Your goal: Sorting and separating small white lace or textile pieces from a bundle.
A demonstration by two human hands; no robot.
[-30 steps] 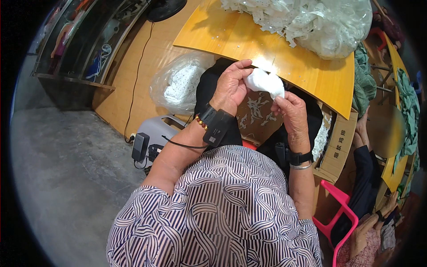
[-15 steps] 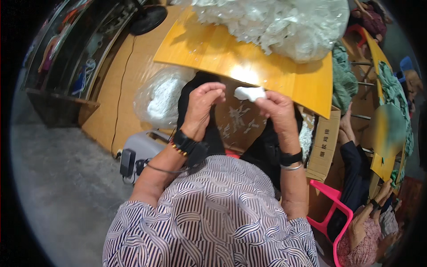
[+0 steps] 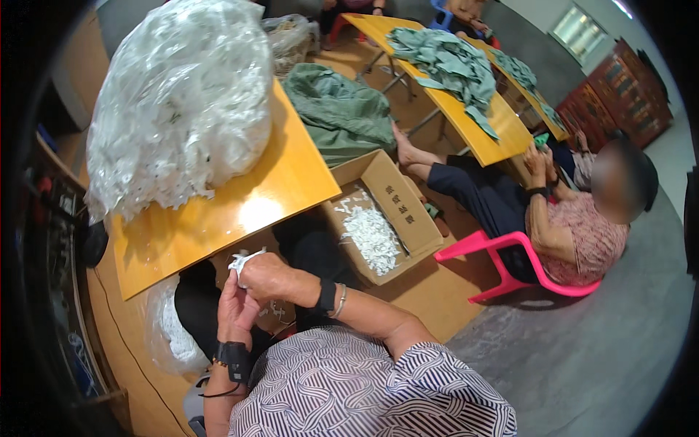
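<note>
Close together at the near edge of the yellow table (image 3: 306,171), my two hands hold one small, soft-looking white piece (image 3: 242,260). My left hand (image 3: 234,309) is upright, fingers closed on the piece from below. My right hand (image 3: 268,275) curls over it from the right, its fingertips largely hidden behind its own back. The exact kind of piece cannot be made out. A large clear plastic bag (image 3: 182,102) of white pieces lies on the table. To the right of my hands, an open cardboard box (image 3: 424,237) holds thin white scraps (image 3: 368,233).
Another clear bag (image 3: 175,331) with white contents stands on the floor at left. A green sack (image 3: 335,113) lies beyond the box. At right, a person (image 3: 575,233) sits on a pink chair (image 3: 502,255) near a table bearing green cloth (image 3: 444,62). A cord (image 3: 138,368) crosses the floor.
The view has swung to the right. My hands, apart before with the white piece in the right one, are now together on the piece.
</note>
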